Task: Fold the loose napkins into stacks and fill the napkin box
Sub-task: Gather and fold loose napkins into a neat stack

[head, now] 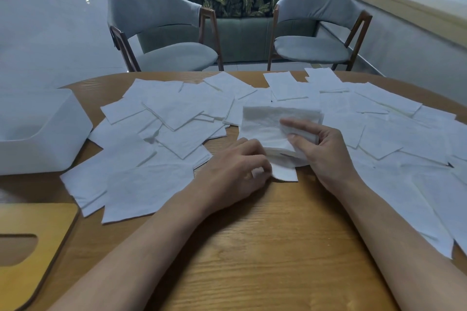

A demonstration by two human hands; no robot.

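Observation:
Several loose white napkins (177,113) lie scattered over the round wooden table (265,247). Near the middle, both hands hold one white napkin (262,124) that is partly folded and lifted off the table. My left hand (235,174) pinches its near lower edge with curled fingers. My right hand (321,144) pinches its right side between thumb and fingers, the index finger lying across the sheet. The white napkin box (50,131) stands at the table's left edge, its opening up; I see nothing inside it. Its wooden lid (45,235) with a slot lies at the near left.
More napkins (404,139) cover the table's right side up to its edge. Two grey chairs (161,33) stand beyond the far edge, in front of a leaf-patterned bench. Bare wood shows between my forearms.

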